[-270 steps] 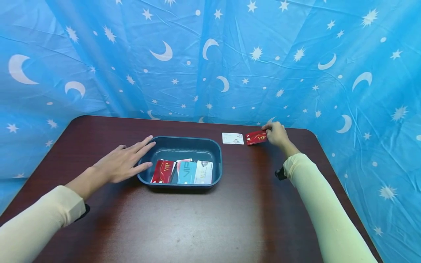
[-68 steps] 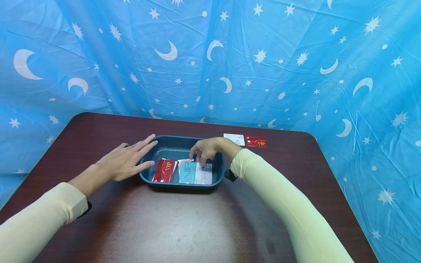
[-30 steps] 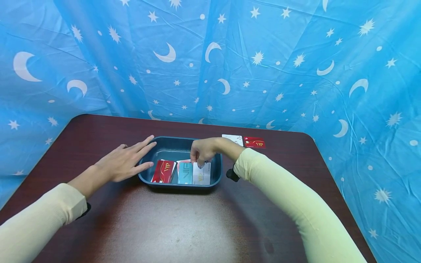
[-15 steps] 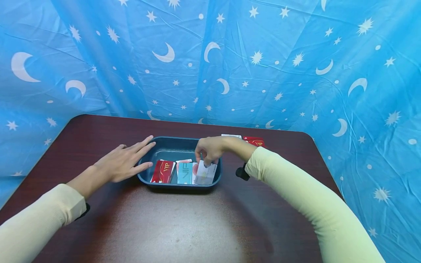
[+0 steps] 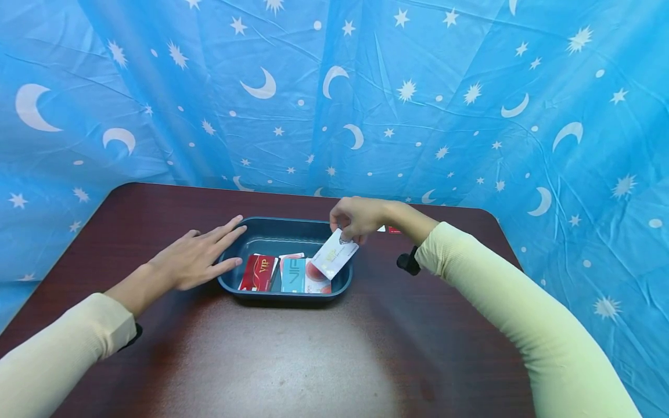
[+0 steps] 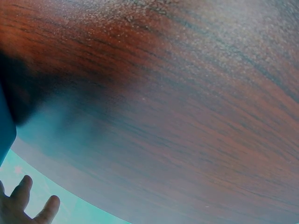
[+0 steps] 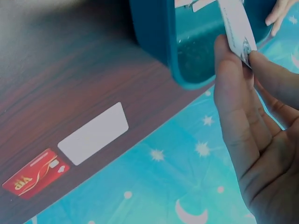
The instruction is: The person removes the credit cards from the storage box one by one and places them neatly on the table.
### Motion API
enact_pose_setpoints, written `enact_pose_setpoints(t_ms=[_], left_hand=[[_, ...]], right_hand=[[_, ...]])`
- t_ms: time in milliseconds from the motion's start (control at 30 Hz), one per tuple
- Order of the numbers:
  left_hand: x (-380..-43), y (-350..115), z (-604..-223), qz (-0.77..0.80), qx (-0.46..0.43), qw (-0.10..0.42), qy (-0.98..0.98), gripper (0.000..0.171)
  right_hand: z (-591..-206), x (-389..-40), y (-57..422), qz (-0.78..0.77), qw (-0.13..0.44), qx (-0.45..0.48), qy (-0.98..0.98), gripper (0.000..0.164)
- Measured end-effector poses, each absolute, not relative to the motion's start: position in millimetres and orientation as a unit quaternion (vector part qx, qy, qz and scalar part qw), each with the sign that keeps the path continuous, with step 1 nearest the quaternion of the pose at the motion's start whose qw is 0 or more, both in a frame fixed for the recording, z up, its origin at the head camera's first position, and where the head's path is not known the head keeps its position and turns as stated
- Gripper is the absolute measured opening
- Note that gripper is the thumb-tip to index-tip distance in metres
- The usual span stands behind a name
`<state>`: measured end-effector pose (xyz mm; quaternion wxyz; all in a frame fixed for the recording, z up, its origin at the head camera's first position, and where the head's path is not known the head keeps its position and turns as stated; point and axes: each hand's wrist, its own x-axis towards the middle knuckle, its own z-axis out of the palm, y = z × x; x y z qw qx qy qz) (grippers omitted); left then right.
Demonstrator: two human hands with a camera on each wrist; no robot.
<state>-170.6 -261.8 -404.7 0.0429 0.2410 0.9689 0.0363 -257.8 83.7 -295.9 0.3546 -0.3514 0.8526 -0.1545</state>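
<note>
My right hand (image 5: pixel 358 219) pinches a white VIP card (image 5: pixel 333 255) by its upper end, over the right side of a dark blue tray (image 5: pixel 284 296). In the right wrist view the thumb and fingers grip the same white card (image 7: pixel 237 28). Inside the tray lie a red VIP card (image 5: pixel 258 273), a light blue card (image 5: pixel 293 275) and a white card with pinkish-red circles (image 5: pixel 317 281), with other cards partly under them. My left hand (image 5: pixel 195 255) has its fingers spread, fingertips at the tray's left rim.
On the brown table (image 5: pixel 251 360), right of the tray, lie a white card (image 7: pixel 93 134) and a red VIP card (image 7: pixel 36 174), side by side; my right forearm mostly hides them in the head view. A blue star-and-moon curtain (image 5: pixel 292 87) hangs behind the table.
My right hand set the red card beside the white one, then reached into the tray and lifted a white VIP card up and right, exposing the circle-patterned card. The left hand stayed put.
</note>
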Motion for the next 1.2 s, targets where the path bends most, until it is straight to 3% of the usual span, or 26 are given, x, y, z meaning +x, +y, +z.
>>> enact_pose_setpoints(t_ms=[667, 1200], left_hand=[[-170, -261, -403, 0.035, 0.248, 0.038, 0.967, 0.080], [-170, -260, -403, 0.037, 0.240, 0.046, 0.969, 0.080]], right_hand=[[-288, -281, 133, -0.276, 0.286, -0.267, 0.878, 0.012], [-313, -293, 172, -0.287, 0.250, -0.224, 0.897, 0.015]])
